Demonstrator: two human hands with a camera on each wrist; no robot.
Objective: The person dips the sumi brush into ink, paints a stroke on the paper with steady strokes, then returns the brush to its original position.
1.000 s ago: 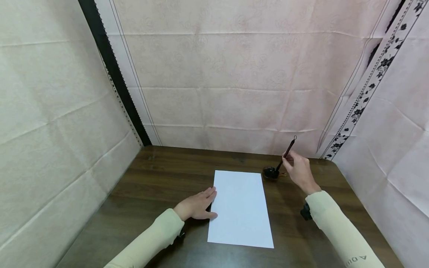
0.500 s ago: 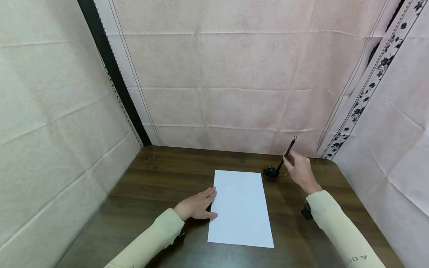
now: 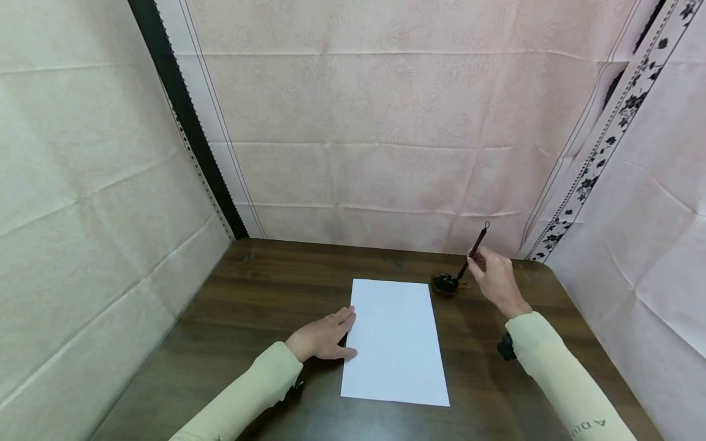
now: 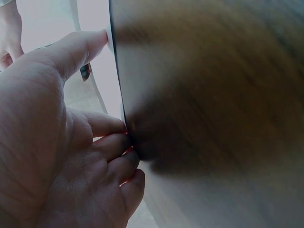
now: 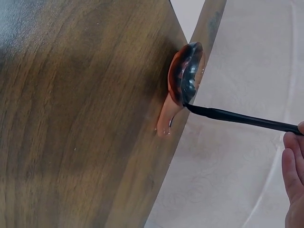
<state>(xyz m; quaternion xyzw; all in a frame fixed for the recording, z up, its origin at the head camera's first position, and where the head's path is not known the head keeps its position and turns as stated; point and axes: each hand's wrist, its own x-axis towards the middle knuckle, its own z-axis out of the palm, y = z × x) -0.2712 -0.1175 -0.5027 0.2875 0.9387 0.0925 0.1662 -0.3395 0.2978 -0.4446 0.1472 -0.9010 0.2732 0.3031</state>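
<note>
My left hand (image 3: 324, 337) lies with straight, spread fingers along the left edge of a blank white sheet of paper (image 3: 394, 343); its fingertips and thumb rest on that edge. In the left wrist view the palm side of the left hand (image 4: 71, 128) shows beside the sheet. At the back right, my right hand (image 3: 494, 282) pinches a dark writing brush (image 3: 473, 250) with a loop at its top end. The brush leans, and its black tip is right at the rim of a small translucent amber dish (image 5: 175, 71) holding black ink (image 5: 190, 76).
The brown wooden table (image 3: 265, 294) carries the sheet and the ink dish. Pale cloth (image 3: 358, 122) hangs along its back, and more cloth hangs at the left and right. A short handle (image 5: 165, 121) sticks out from the dish.
My right hand and the brush have shifted very slightly to the right, the tip staying at the dish. My left hand keeps its place on the paper.
</note>
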